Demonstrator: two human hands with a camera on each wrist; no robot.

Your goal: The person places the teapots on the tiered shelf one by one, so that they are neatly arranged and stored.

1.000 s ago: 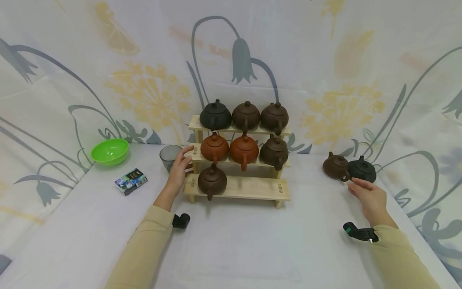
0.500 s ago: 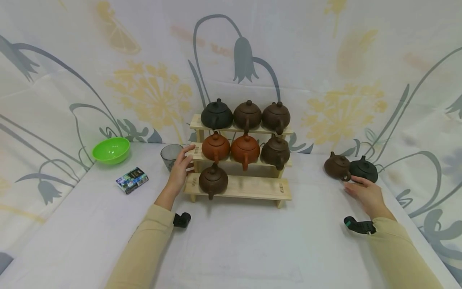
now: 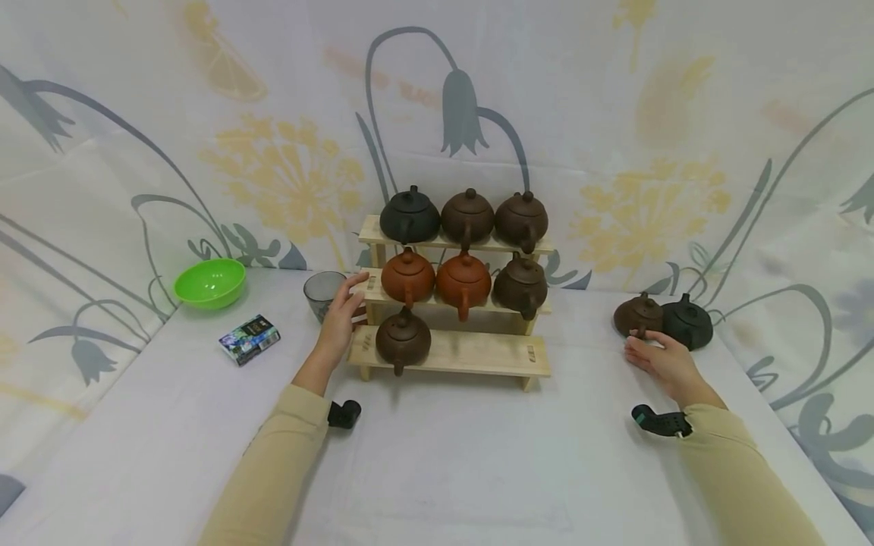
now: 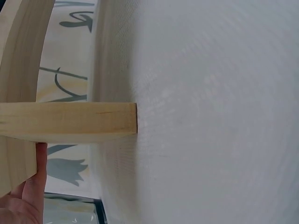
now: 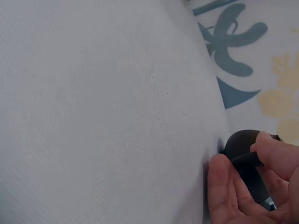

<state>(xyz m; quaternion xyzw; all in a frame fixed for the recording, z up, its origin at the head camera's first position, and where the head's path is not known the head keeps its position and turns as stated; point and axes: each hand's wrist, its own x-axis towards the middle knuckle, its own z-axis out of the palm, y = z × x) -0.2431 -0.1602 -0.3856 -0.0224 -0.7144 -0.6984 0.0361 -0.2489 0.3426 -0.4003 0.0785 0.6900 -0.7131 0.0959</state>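
Observation:
At the right, my right hand pinches the handle of a small dark brown teapot; in the right wrist view the thumb and fingers lie around that handle. A black teapot stands close beside it. My left hand grips the left end of a three-tier wooden stand, partly hidden behind its boards in the left wrist view. Teapots line the upper two tiers, including a black one and two orange-red ones. One brown teapot sits at the left of the lowest tier.
A grey glass stands just behind my left hand. Farther left are a small patterned box and a green bowl. White cloth covers the table, and a flowered cloth hangs behind.
My right hand has moved left and taken hold of the brown teapot's handle. The teapot has turned, its handle now pointing more to the front. My left hand stays on the stand.

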